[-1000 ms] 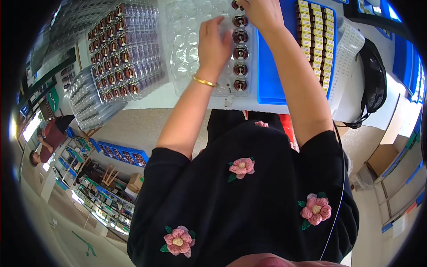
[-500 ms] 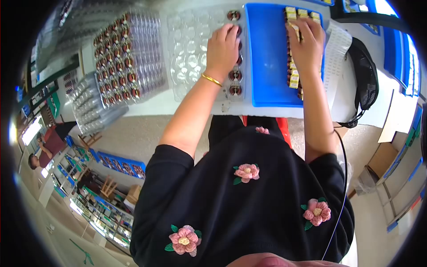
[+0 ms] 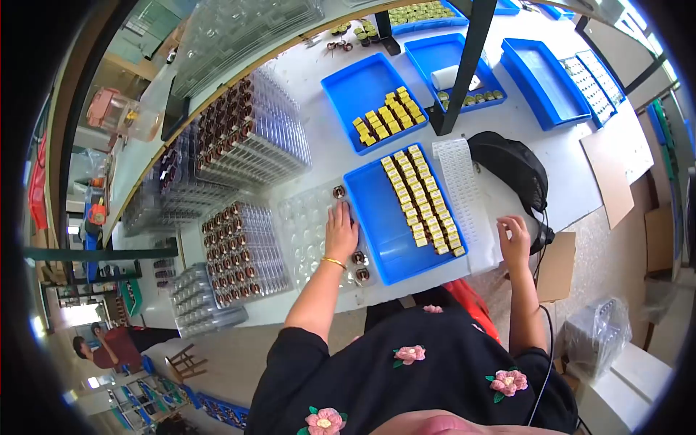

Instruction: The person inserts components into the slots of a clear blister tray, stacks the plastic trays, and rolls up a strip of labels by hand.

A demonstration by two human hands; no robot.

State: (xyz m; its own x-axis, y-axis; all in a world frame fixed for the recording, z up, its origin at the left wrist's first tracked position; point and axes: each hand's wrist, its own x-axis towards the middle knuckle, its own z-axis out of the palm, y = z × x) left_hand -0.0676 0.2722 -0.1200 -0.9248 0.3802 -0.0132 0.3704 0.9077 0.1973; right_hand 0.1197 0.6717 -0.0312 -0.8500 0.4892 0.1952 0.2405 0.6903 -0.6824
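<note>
So from my end of the head cam, my left hand [image 3: 341, 233] is palm down on the clear blister tray [image 3: 308, 225], probably steadying it. Copper-wound coils [image 3: 338, 191] sit in the tray's column just beyond those fingertips and nearer me below the palm, seemingly pocketed to keep them apart. Right of that grip is a blue tray [image 3: 377, 232] with yellow-topped parts [image 3: 424, 203] in tight rows, likely for easy picking. My right hand [image 3: 515, 243] is half-curled past the label sheet [image 3: 464, 196], beside the black bag [image 3: 507, 163]. Can't tell if either hand's grasping anything, the left palm hides what's underneath and the right fingertips are too small to read
</note>
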